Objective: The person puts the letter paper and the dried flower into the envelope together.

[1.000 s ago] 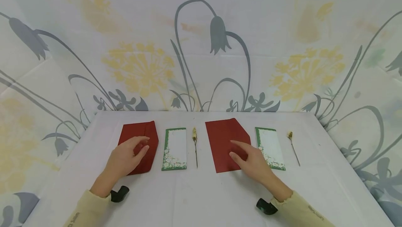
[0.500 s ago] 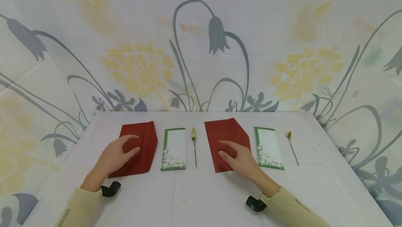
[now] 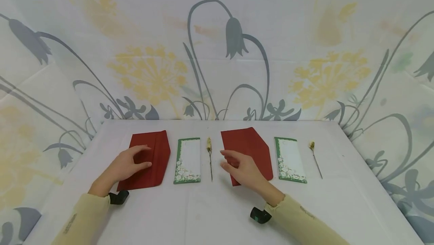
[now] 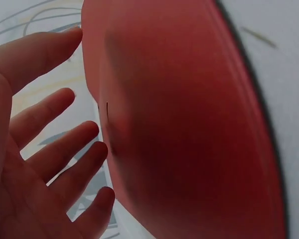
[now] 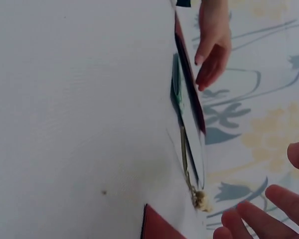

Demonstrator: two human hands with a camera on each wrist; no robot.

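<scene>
One red envelope (image 3: 158, 160) lay flat on the white table (image 3: 198, 215) beneath the left hand (image 3: 123, 166), another red envelope (image 3: 252, 143) partly beneath the right hand (image 3: 245, 170); both hands hovered, thumb and fingers loosely parted. Right of each lay a flower-bordered card (image 3: 188, 160) and a dried yellow flower (image 3: 209, 146).

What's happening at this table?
A person has both hands out over some stationery, gripping nothing. The left hand is over the left red envelope. The right hand is over the right red envelope, its fingertips pointing toward the middle dried flower. The left floral card, right floral card and far-right dried flower lie flat on the white cloth, untouched.
</scene>
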